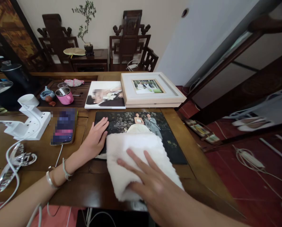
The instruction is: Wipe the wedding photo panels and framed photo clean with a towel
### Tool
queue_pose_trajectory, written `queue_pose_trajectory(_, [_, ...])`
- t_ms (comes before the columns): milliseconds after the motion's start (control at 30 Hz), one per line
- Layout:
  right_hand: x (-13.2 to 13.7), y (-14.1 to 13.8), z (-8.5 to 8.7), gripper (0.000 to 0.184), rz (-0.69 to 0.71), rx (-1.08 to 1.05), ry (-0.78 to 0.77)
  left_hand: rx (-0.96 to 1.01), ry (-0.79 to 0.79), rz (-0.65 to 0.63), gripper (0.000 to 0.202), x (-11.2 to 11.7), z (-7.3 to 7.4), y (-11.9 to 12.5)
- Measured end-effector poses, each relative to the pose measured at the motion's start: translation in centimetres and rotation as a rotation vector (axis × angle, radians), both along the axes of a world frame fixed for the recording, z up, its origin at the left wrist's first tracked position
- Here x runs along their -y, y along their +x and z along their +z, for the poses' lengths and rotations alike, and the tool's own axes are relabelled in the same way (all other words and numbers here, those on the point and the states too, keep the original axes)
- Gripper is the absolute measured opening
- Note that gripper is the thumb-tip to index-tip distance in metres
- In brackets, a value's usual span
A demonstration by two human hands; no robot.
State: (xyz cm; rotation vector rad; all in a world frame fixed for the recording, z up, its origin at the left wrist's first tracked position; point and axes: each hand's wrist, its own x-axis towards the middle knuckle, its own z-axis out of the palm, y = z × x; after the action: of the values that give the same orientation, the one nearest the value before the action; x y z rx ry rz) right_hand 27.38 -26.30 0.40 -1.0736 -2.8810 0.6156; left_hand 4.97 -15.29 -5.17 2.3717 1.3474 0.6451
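One white cloth (131,148) covers the near part of one dark wedding print (174,142) lying flat on the tabletop (37,148), right hand (152,186) spread flat on it, left hand (95,140) open-palmed on the print's left edge; behind, one unframed picture (105,94), one framed picture (150,88); one phone (64,126) left.

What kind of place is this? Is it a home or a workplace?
Probably a living room in a home. Carved wooden chairs and a potted plant stand by the wall. Wedding pictures lie on the wooden table: a framed photo and a large print partly under a towel.
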Motion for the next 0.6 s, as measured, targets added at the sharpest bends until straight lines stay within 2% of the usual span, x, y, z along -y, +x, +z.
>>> queue_pose_trajectory(67, [0.3,0.1,0.5,0.052,0.0,-0.011,-0.038,-0.004,0.001,0.007,0.045,0.0,0.1,0.0])
queue_pose_trajectory(133, [-1.1,0.1,1.3,0.059,-0.04,0.002,-0.069,-0.012,0.002,0.011,0.045,0.0,0.1,0.1])
queue_pose_trajectory(300, [-8.4,-0.7,2.2,0.066,-0.191,0.041,-0.044,-0.005,-0.01,-0.003,0.046,0.0,0.1,0.0])
queue_pose_trajectory(433, [-13.1,-1.4,1.7,0.066,-0.201,0.039,0.022,0.022,-0.021,-0.002,0.047,0.0,-0.1,0.0])
queue_pose_trajectory(500, [-13.9,-1.4,1.6,0.067,-0.179,0.038,0.041,0.029,-0.02,-0.003,0.047,0.0,-0.1,-0.1])
queue_pose_trajectory(600, [-12.3,-1.2,1.8,0.068,-0.158,0.062,0.049,0.028,-0.022,-0.008,0.047,0.0,0.0,0.0])
